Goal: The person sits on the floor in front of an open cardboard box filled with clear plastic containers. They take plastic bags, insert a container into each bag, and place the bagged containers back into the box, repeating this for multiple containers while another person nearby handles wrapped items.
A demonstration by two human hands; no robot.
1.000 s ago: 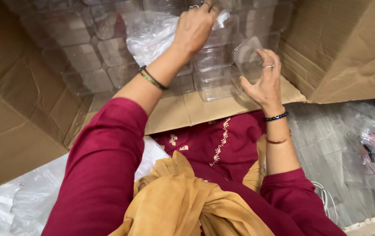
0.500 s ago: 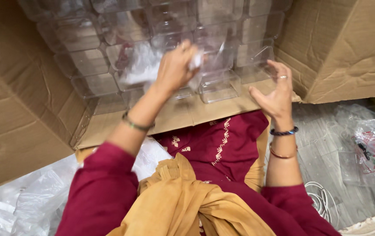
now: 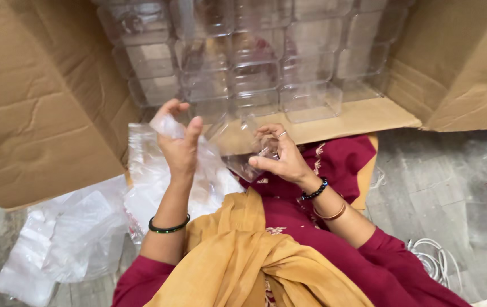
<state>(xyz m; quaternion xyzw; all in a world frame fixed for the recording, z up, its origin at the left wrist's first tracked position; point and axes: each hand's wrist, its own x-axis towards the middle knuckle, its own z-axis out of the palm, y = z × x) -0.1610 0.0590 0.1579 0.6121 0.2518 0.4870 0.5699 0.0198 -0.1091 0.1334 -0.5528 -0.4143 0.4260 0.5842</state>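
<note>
I have one clear plastic container in my right hand, fingers curled round its far side and thumb along the near edge, so it sits tilted in a closed grip just above my lap. My left hand is raised just to the left of it, fingers loosely pinched on a crumpled piece of thin clear plastic wrap, palm turned toward the container. The two hands are near each other but not touching.

Beyond my grip, the big cardboard carton lies on its side with its flaps spread, and the stacked clear containers inside it fill almost the whole opening, row on row. Judging by that, very little has come out: I see only this one piece in hand and the stack looks nearly whole.

Below and to the left of my left hand lie loose clear plastic bags on the floor, which suggests some wrapping is already off. What remains, as I judge it, is nearly the whole carton. A coil of white cord lies on the floor to the right of my right arm.
</note>
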